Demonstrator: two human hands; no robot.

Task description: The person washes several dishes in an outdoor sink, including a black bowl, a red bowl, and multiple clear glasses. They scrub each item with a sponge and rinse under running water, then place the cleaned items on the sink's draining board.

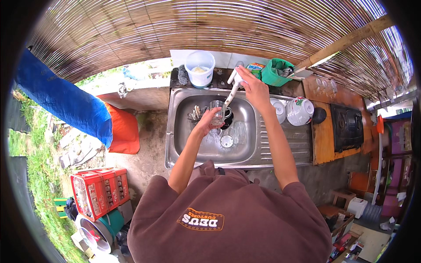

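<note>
My left hand grips a clear glass mug under the spout of a white plastic faucet. My right hand is on top of that faucet, at its handle. Water falls below the mug into the stainless steel sink. Inside the basin, a dark cup sits partly hidden behind the mug. Several utensils lie at the basin's left. Another clear glass rests on its side near the round drain strainer.
White bowls stand upside down on the ribbed drainboard. Behind the basin are a clear bucket, a grey scourer and a green utensil basket. A black gas stove is right; a red bottle crate stands at lower left.
</note>
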